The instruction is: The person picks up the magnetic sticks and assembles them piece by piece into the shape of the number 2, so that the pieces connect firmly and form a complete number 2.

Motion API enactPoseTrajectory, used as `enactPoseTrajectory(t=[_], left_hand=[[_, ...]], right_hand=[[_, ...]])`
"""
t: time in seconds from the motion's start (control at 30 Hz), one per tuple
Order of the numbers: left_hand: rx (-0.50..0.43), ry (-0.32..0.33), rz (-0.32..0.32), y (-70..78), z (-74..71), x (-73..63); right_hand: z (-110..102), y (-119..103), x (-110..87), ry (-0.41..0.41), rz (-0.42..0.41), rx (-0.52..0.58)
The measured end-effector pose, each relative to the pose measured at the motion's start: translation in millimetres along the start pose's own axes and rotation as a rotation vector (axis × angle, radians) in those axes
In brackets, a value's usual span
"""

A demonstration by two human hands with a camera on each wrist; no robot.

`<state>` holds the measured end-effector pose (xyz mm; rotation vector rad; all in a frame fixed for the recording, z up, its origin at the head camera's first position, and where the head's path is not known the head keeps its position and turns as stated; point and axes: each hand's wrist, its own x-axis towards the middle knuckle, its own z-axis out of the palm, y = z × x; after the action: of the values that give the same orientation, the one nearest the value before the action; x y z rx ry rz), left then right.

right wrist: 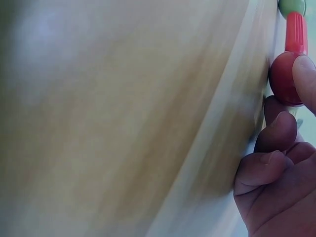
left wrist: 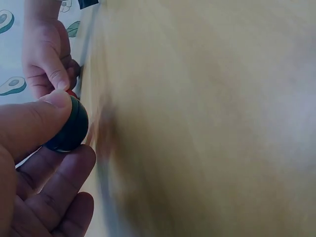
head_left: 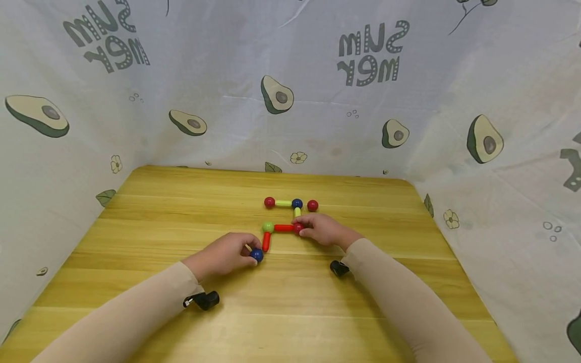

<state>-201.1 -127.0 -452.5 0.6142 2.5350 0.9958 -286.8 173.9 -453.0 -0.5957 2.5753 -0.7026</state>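
Note:
Between thumb and fingers my left hand (head_left: 230, 253) pinches a blue ball (head_left: 256, 255), also plain in the left wrist view as a dark blue ball (left wrist: 72, 127). Just beyond it is the near end of a red rod (head_left: 266, 241); whether they touch I cannot tell. That rod runs from a green ball (head_left: 268, 227), which a second red rod (head_left: 283, 228) links to a red ball (head_left: 298, 228). My right hand (head_left: 321, 229) grips this red ball with thumb and fingers. A short yellow-green rod (head_left: 297, 212) leads from there toward another blue ball (head_left: 297, 203).
At the far end a yellow-green rod (head_left: 283, 203) joins that blue ball to a red ball (head_left: 270, 202). Right of the blue ball lies a separate red ball (head_left: 312, 205). The wooden table (head_left: 181, 201) is bordered by a printed cloth (head_left: 308, 126) behind and at both sides.

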Motion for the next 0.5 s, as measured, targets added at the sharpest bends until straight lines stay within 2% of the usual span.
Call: enactPoseTrajectory(t=[0.17,0.4,0.5], left_hand=[[0.045,0.0,0.023,-1.2,4.7,0.9],[0.106,0.031,0.074,-0.5,8.7,1.1],[0.107,0.043,0.07,0.4,9.8,1.2]], right_hand=[[0.0,2.7,5.8,0.01,-0.008,-0.001],[-0.8,3.2,9.5,0.013,-0.003,-0.025],[-0.7,2.2,10.4,0.015,0.006,-0.011]])
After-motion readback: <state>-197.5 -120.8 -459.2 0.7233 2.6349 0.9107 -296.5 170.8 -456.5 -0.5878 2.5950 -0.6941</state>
